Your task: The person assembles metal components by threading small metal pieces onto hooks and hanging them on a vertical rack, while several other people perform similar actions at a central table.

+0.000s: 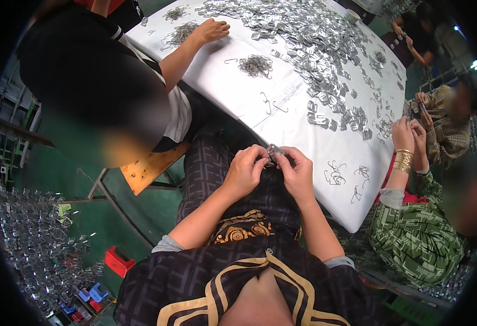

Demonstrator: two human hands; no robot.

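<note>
Small silvery metal clip (274, 151) sits pinched between our left hand (245, 169) and right hand (296, 169) — fingers curled tight, wrists bent inward, beside the white-covered counter (282, 117).

Both hands, left hand (245, 169) and right hand (297, 171), sit close together over the lap, pinching a small metal clip (274, 150) just short of the table edge (282, 142).

Ahead: bare white cloth between the edge and the heap of metal clips (314, 49); only a few bent wires (271, 103) lie in that strip.

Right: wire loops (336, 174) near the corner, then a neighbour's hands with gold bangles (404, 160) close beside.

Left: a second person's forearm (187, 51) reaches across the table's far-left part; a wooden stool (146, 168) stands just beside the left knee.
</note>
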